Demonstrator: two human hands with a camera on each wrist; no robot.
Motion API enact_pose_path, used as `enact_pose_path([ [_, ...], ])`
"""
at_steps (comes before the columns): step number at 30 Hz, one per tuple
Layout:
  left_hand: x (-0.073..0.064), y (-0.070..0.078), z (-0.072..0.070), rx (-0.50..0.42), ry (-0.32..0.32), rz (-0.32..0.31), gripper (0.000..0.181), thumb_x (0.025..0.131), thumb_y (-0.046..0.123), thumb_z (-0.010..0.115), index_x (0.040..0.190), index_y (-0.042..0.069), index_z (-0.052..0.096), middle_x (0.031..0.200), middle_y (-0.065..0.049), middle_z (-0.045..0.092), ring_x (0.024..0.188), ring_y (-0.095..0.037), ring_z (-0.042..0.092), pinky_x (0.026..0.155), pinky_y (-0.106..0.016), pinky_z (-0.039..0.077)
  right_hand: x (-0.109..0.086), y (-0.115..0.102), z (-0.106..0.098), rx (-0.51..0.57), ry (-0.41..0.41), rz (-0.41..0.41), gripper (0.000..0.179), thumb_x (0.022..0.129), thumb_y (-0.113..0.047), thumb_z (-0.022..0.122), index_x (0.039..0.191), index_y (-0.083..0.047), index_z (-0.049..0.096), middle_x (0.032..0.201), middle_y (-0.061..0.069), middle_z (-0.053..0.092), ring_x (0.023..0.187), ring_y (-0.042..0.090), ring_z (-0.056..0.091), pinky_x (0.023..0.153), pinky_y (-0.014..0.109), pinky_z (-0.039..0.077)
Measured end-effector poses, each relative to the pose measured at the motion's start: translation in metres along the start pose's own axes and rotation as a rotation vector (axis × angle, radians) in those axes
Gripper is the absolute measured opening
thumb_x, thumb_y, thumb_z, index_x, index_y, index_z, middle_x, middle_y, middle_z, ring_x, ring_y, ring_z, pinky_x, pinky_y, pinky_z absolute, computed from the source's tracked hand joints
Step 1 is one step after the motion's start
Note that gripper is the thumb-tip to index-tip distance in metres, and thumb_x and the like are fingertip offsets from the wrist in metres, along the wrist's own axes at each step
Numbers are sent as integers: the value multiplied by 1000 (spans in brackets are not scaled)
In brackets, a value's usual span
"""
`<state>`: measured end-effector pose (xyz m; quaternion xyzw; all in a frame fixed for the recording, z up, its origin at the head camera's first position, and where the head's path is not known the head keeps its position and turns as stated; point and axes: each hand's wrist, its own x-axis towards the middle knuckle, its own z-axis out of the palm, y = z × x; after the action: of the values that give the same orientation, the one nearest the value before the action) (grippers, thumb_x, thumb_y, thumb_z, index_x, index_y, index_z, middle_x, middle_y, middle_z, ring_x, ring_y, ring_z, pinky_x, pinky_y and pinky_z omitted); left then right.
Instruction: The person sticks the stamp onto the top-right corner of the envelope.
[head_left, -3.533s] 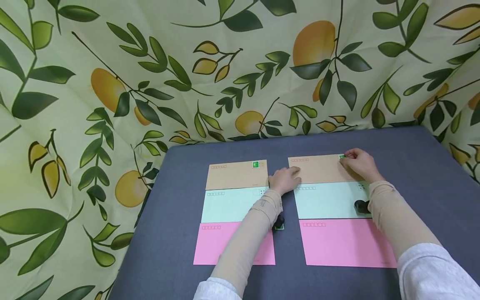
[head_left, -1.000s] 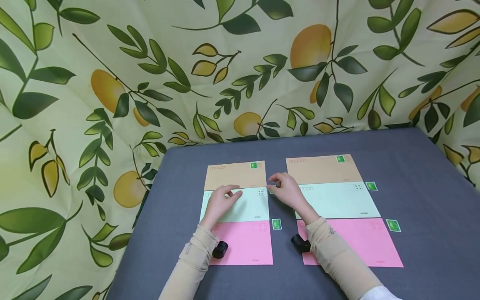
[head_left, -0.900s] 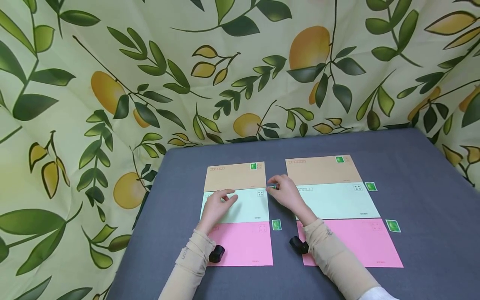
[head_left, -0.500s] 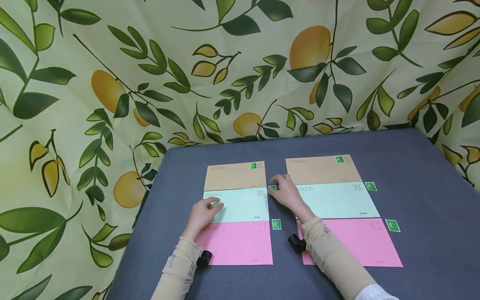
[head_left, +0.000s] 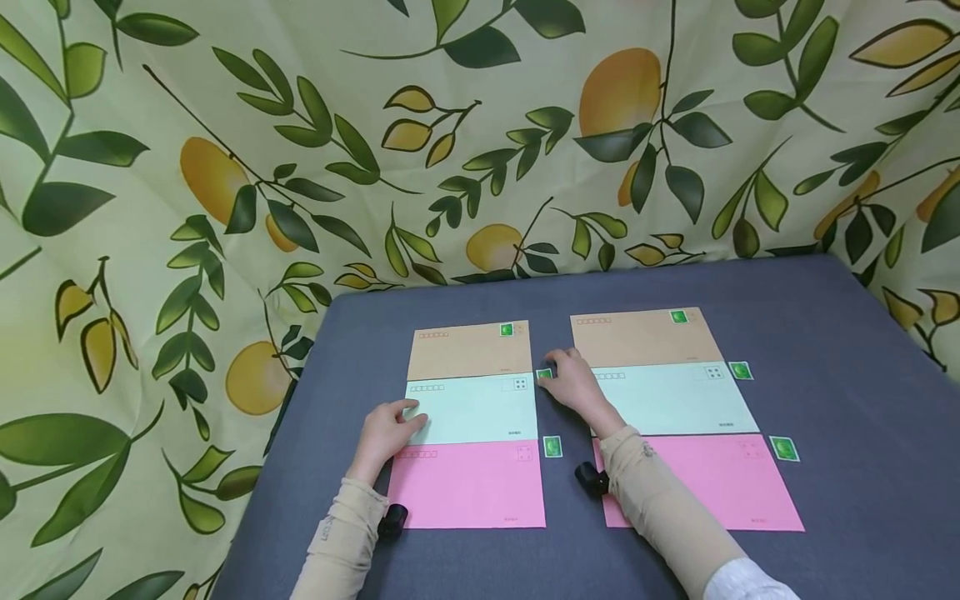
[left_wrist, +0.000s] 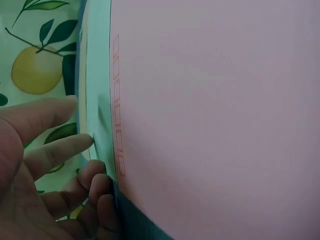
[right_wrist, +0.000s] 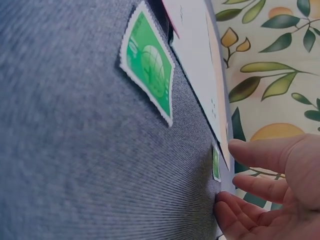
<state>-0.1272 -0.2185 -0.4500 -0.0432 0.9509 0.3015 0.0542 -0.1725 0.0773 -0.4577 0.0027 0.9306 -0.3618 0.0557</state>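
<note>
My left hand [head_left: 385, 435] is at the left edge of the left mint envelope [head_left: 471, 412], thumb and forefinger apart with nothing between them. In the left wrist view its other fingers curl loosely by the pink envelope [left_wrist: 215, 110]. My right hand [head_left: 576, 385] is beside a green stamp [head_left: 543, 374] lying in the gap between the two envelope columns. Thumb and forefinger stand apart near that stamp in the right wrist view. Another green stamp [right_wrist: 149, 65] lies closer to that camera. Both tan envelopes, left [head_left: 468, 353] and right [head_left: 630, 340], bear a green stamp at upper right.
Right of the right column lie two loose stamps, one by the mint envelope [head_left: 667, 404] and one by the pink envelope [head_left: 720, 479]. A dark grey cloth [head_left: 862, 375] covers the table. A leaf-patterned curtain [head_left: 420, 192] hangs behind. Black wrist cameras sit under both sleeves.
My right hand has left the stamp on the right tan envelope and come left to the loose stamp in the gap. My left hand has drawn back leftward and toward the front.
</note>
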Motion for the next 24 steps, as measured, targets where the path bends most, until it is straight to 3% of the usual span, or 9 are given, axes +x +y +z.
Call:
enact_pose_path([
  [11, -4, -16, -7, 16, -5, -5, 44, 76, 14, 72, 118, 2, 64, 65, -7, 49, 59, -17, 40, 52, -26, 30, 2, 3, -2, -38, -23, -29, 46, 83, -14, 65, 124, 5, 55, 121, 28, 47, 98, 36, 54, 84, 45, 47],
  [15, -4, -18, -6, 9, -28, -11, 45, 76, 14, 72, 119, 4, 63, 65, -5, 48, 60, -16, 39, 52, -26, 30, 2, 7, -3, -46, -32, -17, 45, 83, -13, 64, 124, 5, 56, 120, 27, 47, 96, 34, 53, 83, 44, 46],
  [24, -5, -20, -9, -7, -14, -5, 45, 75, 13, 73, 119, 3, 64, 65, -6, 48, 59, -16, 39, 52, -25, 30, 6, 6, -1, -15, -13, -21, 39, 84, -8, 63, 122, 3, 58, 118, 25, 47, 93, 32, 53, 82, 43, 47],
])
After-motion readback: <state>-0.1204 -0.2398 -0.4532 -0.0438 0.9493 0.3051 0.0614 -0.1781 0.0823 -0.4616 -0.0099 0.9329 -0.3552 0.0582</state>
